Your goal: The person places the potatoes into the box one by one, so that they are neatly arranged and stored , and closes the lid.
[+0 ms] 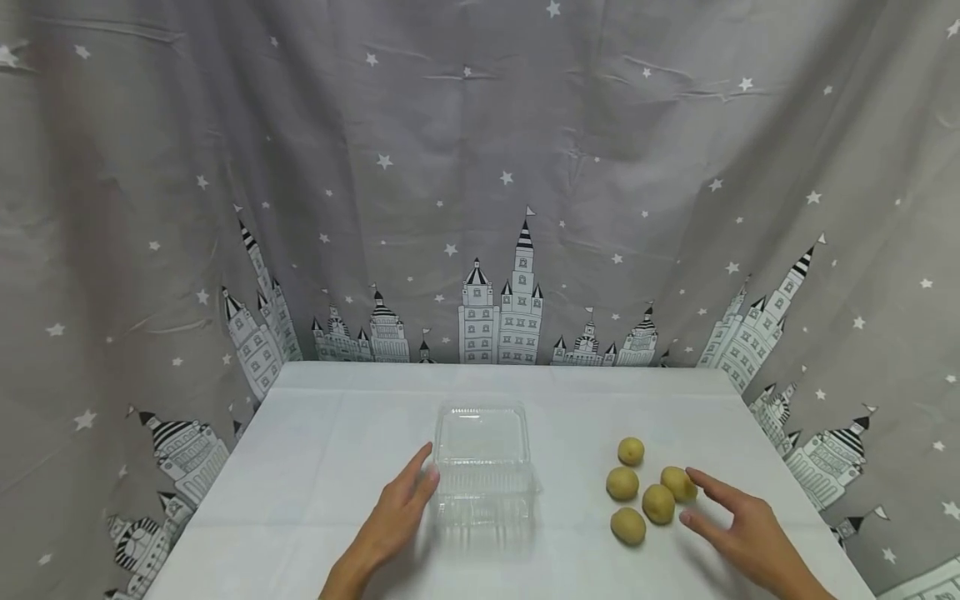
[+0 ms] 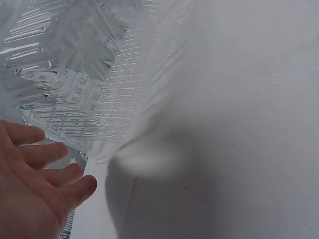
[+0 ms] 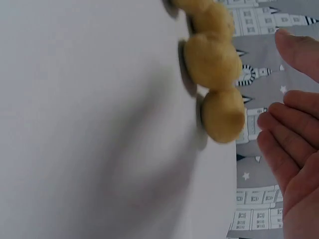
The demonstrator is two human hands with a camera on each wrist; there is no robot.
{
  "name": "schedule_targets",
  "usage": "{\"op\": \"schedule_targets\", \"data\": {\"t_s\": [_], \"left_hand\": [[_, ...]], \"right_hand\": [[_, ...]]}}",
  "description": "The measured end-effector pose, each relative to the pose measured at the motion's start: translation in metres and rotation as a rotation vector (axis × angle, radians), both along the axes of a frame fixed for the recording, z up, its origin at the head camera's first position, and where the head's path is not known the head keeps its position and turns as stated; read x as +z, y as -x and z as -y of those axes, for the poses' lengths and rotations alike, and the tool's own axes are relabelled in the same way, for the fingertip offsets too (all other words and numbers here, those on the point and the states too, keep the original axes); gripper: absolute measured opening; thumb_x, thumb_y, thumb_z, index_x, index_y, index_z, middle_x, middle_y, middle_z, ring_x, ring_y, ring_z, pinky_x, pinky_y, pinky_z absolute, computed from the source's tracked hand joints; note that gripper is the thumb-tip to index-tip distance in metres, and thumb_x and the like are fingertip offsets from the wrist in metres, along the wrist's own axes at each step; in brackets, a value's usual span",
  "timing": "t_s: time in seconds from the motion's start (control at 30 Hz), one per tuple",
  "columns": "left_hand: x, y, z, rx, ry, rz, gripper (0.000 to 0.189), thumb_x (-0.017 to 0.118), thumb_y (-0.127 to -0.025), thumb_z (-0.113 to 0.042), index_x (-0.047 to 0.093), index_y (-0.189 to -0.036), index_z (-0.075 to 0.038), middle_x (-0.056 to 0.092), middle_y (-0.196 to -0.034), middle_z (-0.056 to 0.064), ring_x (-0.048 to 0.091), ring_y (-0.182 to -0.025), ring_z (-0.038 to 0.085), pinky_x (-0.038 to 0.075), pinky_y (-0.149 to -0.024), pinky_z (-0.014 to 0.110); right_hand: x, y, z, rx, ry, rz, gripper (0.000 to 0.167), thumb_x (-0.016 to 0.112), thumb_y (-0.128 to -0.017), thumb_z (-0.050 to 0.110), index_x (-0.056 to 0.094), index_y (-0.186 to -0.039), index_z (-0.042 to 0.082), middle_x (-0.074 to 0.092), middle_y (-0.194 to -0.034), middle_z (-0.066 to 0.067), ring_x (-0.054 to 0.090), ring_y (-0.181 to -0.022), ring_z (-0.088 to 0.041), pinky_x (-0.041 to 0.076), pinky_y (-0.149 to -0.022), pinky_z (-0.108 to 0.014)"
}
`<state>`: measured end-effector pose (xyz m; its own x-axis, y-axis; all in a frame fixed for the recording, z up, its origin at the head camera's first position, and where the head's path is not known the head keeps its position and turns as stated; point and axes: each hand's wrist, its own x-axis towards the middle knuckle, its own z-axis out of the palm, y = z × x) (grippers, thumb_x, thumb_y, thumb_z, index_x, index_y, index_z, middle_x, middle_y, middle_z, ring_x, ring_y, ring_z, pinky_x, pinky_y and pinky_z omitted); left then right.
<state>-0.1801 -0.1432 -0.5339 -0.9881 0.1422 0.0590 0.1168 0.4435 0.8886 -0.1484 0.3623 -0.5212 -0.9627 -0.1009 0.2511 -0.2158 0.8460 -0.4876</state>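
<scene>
A clear plastic clamshell container with its lid raised stands mid-table in the head view. At its left side is my left hand, fingers extended and holding nothing; the left wrist view has the fingers spread close to the ribbed plastic. Several yellow potatoes lie in a loose group to the right, among them a front one and a back one. My right hand reaches in from the right, thumb apart from the fingers. Its fingertips are right beside the rightmost potato, with nothing in the grasp.
Everything rests on a white-covered table. Behind it and along both sides hangs a grey curtain printed with castles and stars. A stretch of white cover separates the container from the potatoes.
</scene>
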Motion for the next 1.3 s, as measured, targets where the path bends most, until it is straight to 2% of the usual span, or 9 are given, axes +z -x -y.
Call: {"op": "schedule_targets", "data": {"t_s": [0.1, 0.2, 0.4, 0.53, 0.7, 0.9, 0.97, 1.07, 1.3], "left_hand": [[-0.002, -0.002, 0.000, -0.010, -0.016, 0.018, 0.072, 0.044, -0.117, -0.048, 0.030, -0.172, -0.004, 0.034, -0.177, 0.022, 0.028, -0.165, 0.049, 0.020, -0.133, 0.072], [-0.003, -0.004, 0.000, -0.031, -0.035, 0.033, 0.070, 0.046, -0.117, -0.043, 0.028, -0.173, -0.003, 0.031, -0.177, 0.024, 0.025, -0.165, 0.050, 0.018, -0.133, 0.072], [-0.007, -0.007, -0.002, -0.069, -0.035, 0.063, 0.068, 0.047, -0.117, -0.027, 0.019, -0.174, 0.000, 0.020, -0.180, 0.026, 0.016, -0.168, 0.049, 0.012, -0.134, 0.069], [-0.008, -0.008, -0.004, -0.082, -0.021, 0.066, 0.071, 0.049, -0.116, -0.023, 0.016, -0.174, 0.001, 0.013, -0.182, 0.027, 0.011, -0.169, 0.048, 0.009, -0.135, 0.068], [-0.009, -0.011, -0.005, -0.087, -0.004, 0.074, 0.070, 0.052, -0.114, -0.023, 0.021, -0.173, 0.000, 0.023, -0.179, 0.028, 0.019, -0.167, 0.050, 0.013, -0.134, 0.070], [-0.012, -0.011, -0.007, -0.087, 0.017, 0.064, 0.071, 0.054, -0.114, -0.024, 0.022, -0.173, -0.001, 0.026, -0.178, 0.028, 0.023, -0.166, 0.050, 0.015, -0.134, 0.069], [-0.013, -0.011, -0.007, -0.079, 0.022, 0.049, 0.072, 0.057, -0.113, -0.023, 0.024, -0.173, 0.000, 0.028, -0.178, 0.028, 0.024, -0.165, 0.050, 0.017, -0.134, 0.069], [-0.015, -0.011, -0.007, -0.071, 0.037, 0.038, 0.075, 0.060, -0.111, -0.025, 0.024, -0.173, 0.000, 0.028, -0.178, 0.027, 0.024, -0.165, 0.050, 0.018, -0.134, 0.068], [-0.017, -0.010, -0.007, -0.070, 0.043, 0.046, 0.078, 0.062, -0.111, -0.024, 0.021, -0.174, -0.001, 0.025, -0.179, 0.026, 0.023, -0.166, 0.049, 0.017, -0.134, 0.068]], "right_hand": [[-0.001, -0.005, 0.007, -0.003, 0.026, 0.085, 0.066, 0.089, -0.094, 0.036, 0.067, -0.148, 0.003, 0.074, -0.141, -0.022, 0.076, -0.119, -0.046, 0.059, -0.102, -0.063], [-0.004, -0.010, 0.015, -0.011, 0.047, 0.113, 0.065, 0.088, -0.095, 0.037, 0.067, -0.148, 0.003, 0.073, -0.144, -0.019, 0.074, -0.125, -0.045, 0.060, -0.103, -0.059], [-0.014, -0.019, 0.028, -0.022, 0.062, 0.061, 0.061, 0.091, -0.092, 0.033, 0.072, -0.143, 0.006, 0.077, -0.138, -0.010, 0.077, -0.121, -0.039, 0.066, -0.098, -0.041], [-0.017, -0.024, 0.033, -0.053, 0.048, 0.008, 0.058, 0.093, -0.089, 0.032, 0.075, -0.140, 0.009, 0.080, -0.133, -0.007, 0.080, -0.114, -0.034, 0.067, -0.096, -0.042], [-0.020, -0.027, 0.037, -0.070, 0.045, -0.043, 0.054, 0.095, -0.087, 0.031, 0.079, -0.134, 0.010, 0.082, -0.127, -0.005, 0.082, -0.106, -0.029, 0.067, -0.091, -0.041], [-0.026, -0.027, 0.041, -0.046, 0.057, -0.115, 0.051, 0.098, -0.082, 0.026, 0.082, -0.127, 0.011, 0.084, -0.121, -0.001, 0.080, -0.099, -0.010, 0.065, -0.086, -0.026], [-0.027, -0.027, 0.044, -0.042, 0.064, -0.126, 0.050, 0.099, -0.081, 0.025, 0.083, -0.125, 0.010, 0.085, -0.118, 0.000, 0.079, -0.098, -0.006, 0.065, -0.084, -0.026], [-0.028, -0.027, 0.047, -0.039, 0.081, -0.090, 0.048, 0.098, -0.081, 0.026, 0.083, -0.124, 0.010, 0.085, -0.116, 0.001, 0.079, -0.098, -0.007, 0.066, -0.085, -0.030], [-0.031, -0.028, 0.056, -0.028, 0.125, 0.070, 0.048, 0.095, -0.086, 0.029, 0.081, -0.129, 0.013, 0.083, -0.124, 0.002, 0.081, -0.104, -0.014, 0.066, -0.092, -0.034]]}}
